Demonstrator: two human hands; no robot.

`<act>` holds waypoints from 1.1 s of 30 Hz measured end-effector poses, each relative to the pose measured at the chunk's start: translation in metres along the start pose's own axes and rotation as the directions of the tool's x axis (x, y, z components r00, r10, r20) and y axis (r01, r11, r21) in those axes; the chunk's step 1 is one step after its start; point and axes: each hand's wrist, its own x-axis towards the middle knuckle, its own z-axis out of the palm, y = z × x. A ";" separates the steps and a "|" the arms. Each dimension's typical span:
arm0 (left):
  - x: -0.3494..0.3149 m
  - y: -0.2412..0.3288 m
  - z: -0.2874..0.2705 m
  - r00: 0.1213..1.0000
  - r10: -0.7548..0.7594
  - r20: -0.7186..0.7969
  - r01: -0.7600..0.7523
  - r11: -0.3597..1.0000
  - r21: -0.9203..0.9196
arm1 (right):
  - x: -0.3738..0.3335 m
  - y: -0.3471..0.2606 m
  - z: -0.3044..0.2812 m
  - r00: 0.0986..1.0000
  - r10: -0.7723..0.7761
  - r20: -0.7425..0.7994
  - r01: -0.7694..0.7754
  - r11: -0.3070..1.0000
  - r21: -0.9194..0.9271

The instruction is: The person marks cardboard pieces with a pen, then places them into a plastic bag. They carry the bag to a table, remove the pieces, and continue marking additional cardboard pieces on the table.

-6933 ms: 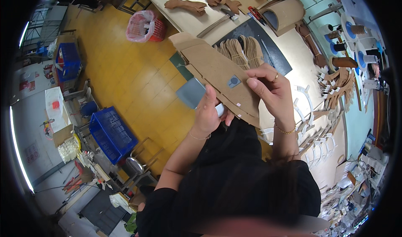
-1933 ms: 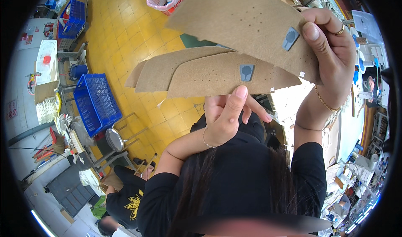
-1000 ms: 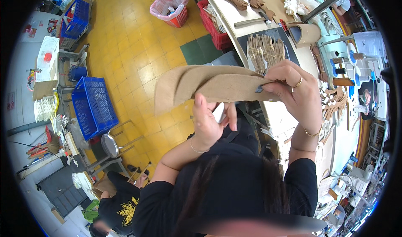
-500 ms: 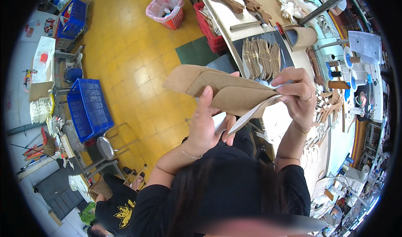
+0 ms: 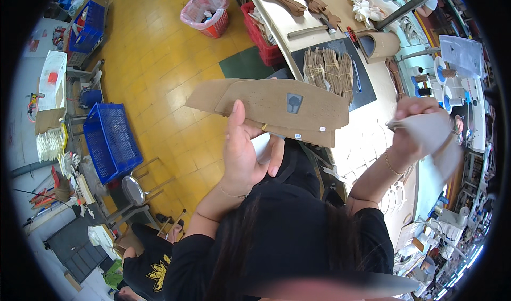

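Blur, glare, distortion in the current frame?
Head view, right side: right hand and pale piece motion-blurred; head view, centre: left hand and brown pieces fairly crisp; head view, upper left: glare patches on yellow floor; head view, right of centre: table washed out; head view, rim: fisheye bending, black corners.

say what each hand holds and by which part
Left hand: brown pieces, by the lower edge, and a white thing, part unclear. Right hand: a blurred pale piece, part unclear.
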 end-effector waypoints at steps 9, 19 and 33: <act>-0.002 -0.002 0.004 1.000 0.026 -0.006 -0.025 0.990 0.137 | -0.005 -0.002 -0.032 0.976 0.151 -0.156 -0.099 0.949 0.300; 0.006 -0.008 0.011 0.956 0.276 -0.103 -0.217 0.896 0.387 | -0.003 0.002 -0.025 0.943 0.262 -0.203 -0.193 0.932 0.308; 0.014 -0.017 0.006 0.957 0.249 -0.149 -0.133 0.834 0.535 | 0.020 0.002 0.051 0.797 0.603 -0.032 -0.603 0.793 -0.080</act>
